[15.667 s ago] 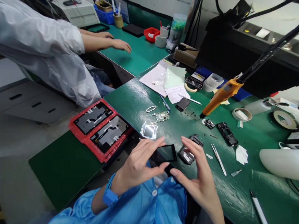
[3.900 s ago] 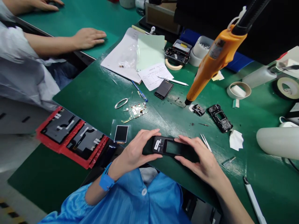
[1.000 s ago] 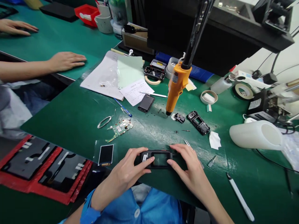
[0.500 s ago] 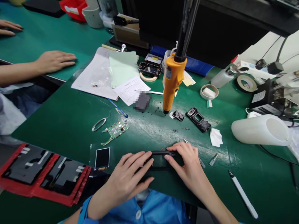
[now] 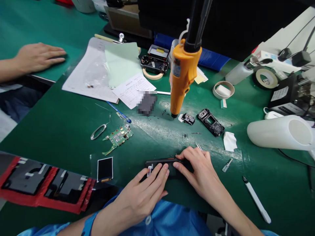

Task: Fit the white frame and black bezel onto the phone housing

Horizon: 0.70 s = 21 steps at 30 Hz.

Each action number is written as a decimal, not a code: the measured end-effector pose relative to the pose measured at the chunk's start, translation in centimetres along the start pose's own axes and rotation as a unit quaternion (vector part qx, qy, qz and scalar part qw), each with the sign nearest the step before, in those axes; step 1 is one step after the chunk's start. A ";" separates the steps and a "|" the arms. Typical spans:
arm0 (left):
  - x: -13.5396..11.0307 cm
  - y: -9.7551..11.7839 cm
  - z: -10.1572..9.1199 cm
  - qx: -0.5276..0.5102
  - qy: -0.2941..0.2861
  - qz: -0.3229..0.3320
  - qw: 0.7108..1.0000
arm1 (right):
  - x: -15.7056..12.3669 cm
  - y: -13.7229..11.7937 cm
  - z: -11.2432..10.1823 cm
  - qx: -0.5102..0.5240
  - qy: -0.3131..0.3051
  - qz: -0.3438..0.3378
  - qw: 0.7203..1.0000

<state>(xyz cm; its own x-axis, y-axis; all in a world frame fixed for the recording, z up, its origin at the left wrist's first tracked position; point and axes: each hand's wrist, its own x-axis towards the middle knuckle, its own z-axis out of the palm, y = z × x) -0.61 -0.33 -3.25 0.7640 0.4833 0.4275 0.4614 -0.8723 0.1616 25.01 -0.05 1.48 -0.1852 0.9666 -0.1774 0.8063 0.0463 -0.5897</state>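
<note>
A black phone housing [image 5: 157,161] lies on the green mat in front of me, its long side running left to right. My right hand [image 5: 195,167] grips its right end between thumb and fingers. My left hand [image 5: 147,191] rests on the housing with outstretched fingers pressing its face, covering much of it. A small white piece [image 5: 149,170] shows by the left fingertips. Left of the hands are a display panel [image 5: 105,169] and a green circuit board [image 5: 118,137]. Tweezer tips [image 5: 199,146] poke out behind my right hand.
An orange electric screwdriver [image 5: 183,73] hangs over the mat. Beyond the hands lie a black frame [image 5: 211,122] and a small black module [image 5: 188,118]. A white pen-like tool [image 5: 257,200] lies right. A co-worker's hand [image 5: 40,57] rests at the left.
My left fingers have slid right across the housing's face, uncovering its left end. My right hand keeps hold of the right end. The camera view has shifted.
</note>
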 end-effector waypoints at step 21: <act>0.2 1.0 0.0 -0.002 0.017 -0.019 1.000 | -0.1 -0.8 -0.3 -0.188 -0.050 -0.065 0.979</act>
<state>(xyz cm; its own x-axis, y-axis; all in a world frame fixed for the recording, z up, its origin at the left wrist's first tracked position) -0.06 -1.09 -2.99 0.7304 0.5132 0.4508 0.4880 -0.8538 0.1812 24.50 -0.07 2.18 -0.3393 0.9174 -0.2079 0.9186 0.2756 -0.2832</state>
